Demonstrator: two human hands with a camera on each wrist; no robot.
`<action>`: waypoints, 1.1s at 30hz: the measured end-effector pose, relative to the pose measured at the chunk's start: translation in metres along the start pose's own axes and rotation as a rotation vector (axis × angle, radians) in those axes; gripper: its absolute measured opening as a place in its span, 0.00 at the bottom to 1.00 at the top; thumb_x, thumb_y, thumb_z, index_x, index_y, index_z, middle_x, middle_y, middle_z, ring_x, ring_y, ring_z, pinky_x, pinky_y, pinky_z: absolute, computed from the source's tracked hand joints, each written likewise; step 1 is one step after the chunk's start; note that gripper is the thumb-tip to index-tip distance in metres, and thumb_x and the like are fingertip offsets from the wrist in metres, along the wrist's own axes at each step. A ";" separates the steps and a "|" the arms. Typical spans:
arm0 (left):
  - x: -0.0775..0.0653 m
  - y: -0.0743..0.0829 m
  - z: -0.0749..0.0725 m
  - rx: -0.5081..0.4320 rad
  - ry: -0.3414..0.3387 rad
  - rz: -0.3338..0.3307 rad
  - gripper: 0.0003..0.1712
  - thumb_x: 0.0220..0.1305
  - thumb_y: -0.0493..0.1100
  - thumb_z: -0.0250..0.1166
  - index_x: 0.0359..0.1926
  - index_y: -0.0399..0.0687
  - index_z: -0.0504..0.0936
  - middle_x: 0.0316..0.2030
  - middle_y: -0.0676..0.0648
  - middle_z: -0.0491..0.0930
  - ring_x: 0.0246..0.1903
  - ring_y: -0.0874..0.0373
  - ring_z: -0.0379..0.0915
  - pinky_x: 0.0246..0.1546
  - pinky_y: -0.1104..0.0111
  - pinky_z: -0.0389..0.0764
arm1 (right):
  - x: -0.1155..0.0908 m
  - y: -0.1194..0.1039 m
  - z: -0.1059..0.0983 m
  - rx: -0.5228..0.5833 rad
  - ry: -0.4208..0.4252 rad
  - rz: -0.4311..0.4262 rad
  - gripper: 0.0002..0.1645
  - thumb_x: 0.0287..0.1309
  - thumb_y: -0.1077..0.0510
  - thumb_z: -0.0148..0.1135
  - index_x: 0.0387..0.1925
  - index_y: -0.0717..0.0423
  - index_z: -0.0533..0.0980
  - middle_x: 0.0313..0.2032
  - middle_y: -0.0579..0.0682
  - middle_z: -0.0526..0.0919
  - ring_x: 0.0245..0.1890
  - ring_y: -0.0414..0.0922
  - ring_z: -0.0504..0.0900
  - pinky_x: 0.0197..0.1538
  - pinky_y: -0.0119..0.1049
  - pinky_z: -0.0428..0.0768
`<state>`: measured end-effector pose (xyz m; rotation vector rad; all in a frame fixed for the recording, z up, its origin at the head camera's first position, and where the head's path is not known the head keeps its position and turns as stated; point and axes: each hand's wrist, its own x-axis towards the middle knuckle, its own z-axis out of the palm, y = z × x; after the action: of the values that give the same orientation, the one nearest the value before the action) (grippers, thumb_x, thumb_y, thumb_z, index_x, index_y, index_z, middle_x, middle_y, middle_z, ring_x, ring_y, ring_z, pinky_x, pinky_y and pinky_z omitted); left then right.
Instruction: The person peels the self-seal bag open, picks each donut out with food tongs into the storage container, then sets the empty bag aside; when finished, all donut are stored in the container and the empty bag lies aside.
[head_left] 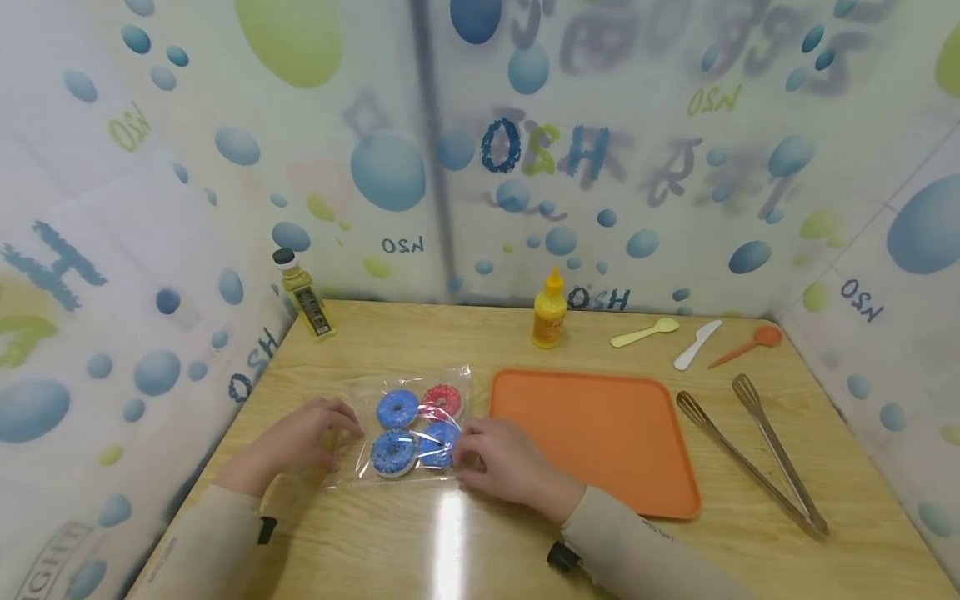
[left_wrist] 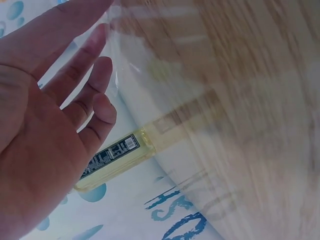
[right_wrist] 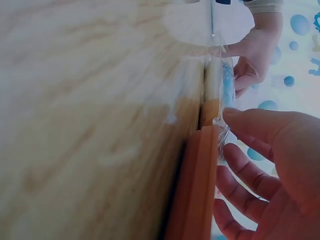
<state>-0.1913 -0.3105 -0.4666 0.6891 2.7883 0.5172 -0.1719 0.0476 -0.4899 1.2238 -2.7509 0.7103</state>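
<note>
A clear plastic bag lies flat on the wooden table in the head view. Inside are several ring doughnuts, including a blue one and a red one. My left hand is at the bag's left end, fingers loosely bent and apart from the thumb. In the left wrist view its fingertips are beside the sheer plastic. On the other side, my right hand touches the bag's right end and overlaps a blue doughnut. The right wrist view shows the thumb at the crinkled plastic, with a gap to the fingers.
An orange tray lies right of the bag, close by my right hand. Metal tongs rest farther right. Along the back stand a yellow squeeze bottle and an oil-coloured bottle. A yellow spoon, white knife and orange spoon lie behind the tray.
</note>
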 end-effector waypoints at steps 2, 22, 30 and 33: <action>0.002 -0.001 0.000 -0.025 0.000 -0.008 0.27 0.43 0.34 0.82 0.48 0.57 0.90 0.52 0.52 0.82 0.56 0.45 0.75 0.62 0.42 0.74 | -0.001 0.000 -0.001 0.010 0.005 0.002 0.04 0.57 0.50 0.75 0.33 0.39 0.85 0.34 0.35 0.79 0.31 0.32 0.71 0.37 0.27 0.70; 0.003 -0.004 0.001 -0.080 0.006 0.008 0.28 0.42 0.34 0.82 0.49 0.56 0.90 0.53 0.49 0.82 0.57 0.42 0.75 0.62 0.40 0.72 | -0.011 0.004 -0.006 0.089 0.076 0.074 0.03 0.63 0.54 0.72 0.35 0.41 0.84 0.35 0.37 0.84 0.29 0.36 0.78 0.37 0.28 0.76; -0.002 -0.003 0.003 -0.065 0.031 0.030 0.29 0.40 0.32 0.81 0.48 0.55 0.90 0.52 0.50 0.83 0.55 0.43 0.75 0.61 0.43 0.74 | -0.017 0.005 -0.005 0.085 0.109 0.108 0.04 0.64 0.52 0.71 0.34 0.40 0.82 0.41 0.38 0.80 0.31 0.35 0.75 0.38 0.30 0.78; -0.002 -0.002 0.002 -0.050 0.034 0.023 0.29 0.40 0.33 0.81 0.48 0.56 0.90 0.53 0.51 0.82 0.55 0.44 0.75 0.60 0.44 0.74 | -0.020 0.006 -0.005 0.100 0.105 0.138 0.04 0.64 0.52 0.71 0.35 0.40 0.82 0.43 0.39 0.80 0.35 0.36 0.78 0.41 0.33 0.81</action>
<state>-0.1893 -0.3126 -0.4685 0.7088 2.7913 0.6056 -0.1631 0.0667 -0.4917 0.9877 -2.7638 0.9071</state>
